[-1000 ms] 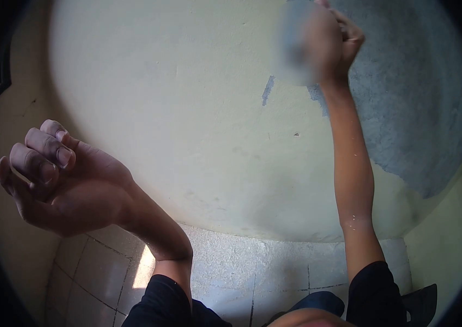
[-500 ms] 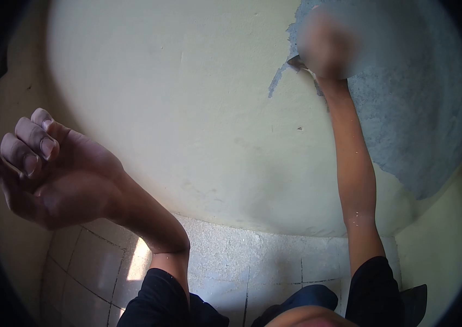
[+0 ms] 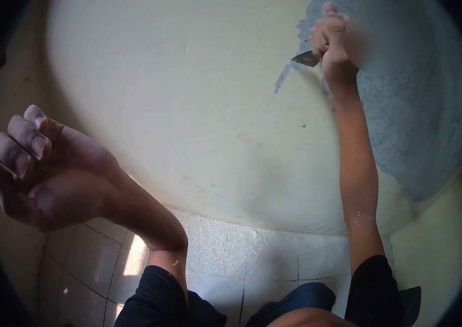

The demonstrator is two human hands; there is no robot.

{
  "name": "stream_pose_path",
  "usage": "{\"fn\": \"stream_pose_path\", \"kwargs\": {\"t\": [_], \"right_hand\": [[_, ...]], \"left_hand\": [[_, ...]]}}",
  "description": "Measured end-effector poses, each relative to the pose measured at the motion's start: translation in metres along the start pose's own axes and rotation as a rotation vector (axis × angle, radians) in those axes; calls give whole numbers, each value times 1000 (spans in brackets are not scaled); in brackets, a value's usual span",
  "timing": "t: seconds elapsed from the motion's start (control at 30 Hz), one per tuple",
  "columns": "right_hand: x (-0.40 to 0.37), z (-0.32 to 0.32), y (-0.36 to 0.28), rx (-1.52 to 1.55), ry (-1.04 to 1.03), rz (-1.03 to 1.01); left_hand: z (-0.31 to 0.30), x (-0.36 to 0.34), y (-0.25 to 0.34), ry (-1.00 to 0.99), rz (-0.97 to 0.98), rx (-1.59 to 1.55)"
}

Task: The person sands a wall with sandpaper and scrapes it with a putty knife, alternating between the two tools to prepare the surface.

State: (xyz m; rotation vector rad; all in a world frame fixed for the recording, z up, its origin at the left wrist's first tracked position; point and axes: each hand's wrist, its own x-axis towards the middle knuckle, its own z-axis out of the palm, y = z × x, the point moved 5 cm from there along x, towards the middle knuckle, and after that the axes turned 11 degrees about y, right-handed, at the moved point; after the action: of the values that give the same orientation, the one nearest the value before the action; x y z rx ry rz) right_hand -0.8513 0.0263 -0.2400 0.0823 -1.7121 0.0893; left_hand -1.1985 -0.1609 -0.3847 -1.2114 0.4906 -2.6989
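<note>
My right hand (image 3: pixel 333 46) is raised at the upper right, its fingers wrapped round the handle of a scraper. The scraper's metal blade (image 3: pixel 306 59) points left, against or very close to the wall, by the ragged edge of the pale coating (image 3: pixel 203 109). Grey surface (image 3: pixel 405 120) shows where the coating is absent. At the left, my left hand (image 3: pixel 51 169) is held up with its palm turned inward, fingers loosely curled and apart, holding nothing.
Tiled floor (image 3: pixel 214 250) meets the wall's base, with a sunlit patch (image 3: pixel 136 256) on the left. A side wall (image 3: pixel 432 240) stands at the right. My knees show at the bottom.
The scraper blade and my right hand's fingers show more clearly now, and that hand sits slightly farther right. The view has shifted a little; my left hand keeps its pose.
</note>
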Motion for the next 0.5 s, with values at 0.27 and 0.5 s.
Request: {"fn": "stream_pose_path", "kwargs": {"t": [0.27, 0.5], "right_hand": [[5, 9, 27, -15, 132, 109], [43, 2, -56, 74, 119, -129]], "left_hand": [[-9, -2, -4, 71, -23, 26], [-15, 1, 0, 54, 20, -8]]}}
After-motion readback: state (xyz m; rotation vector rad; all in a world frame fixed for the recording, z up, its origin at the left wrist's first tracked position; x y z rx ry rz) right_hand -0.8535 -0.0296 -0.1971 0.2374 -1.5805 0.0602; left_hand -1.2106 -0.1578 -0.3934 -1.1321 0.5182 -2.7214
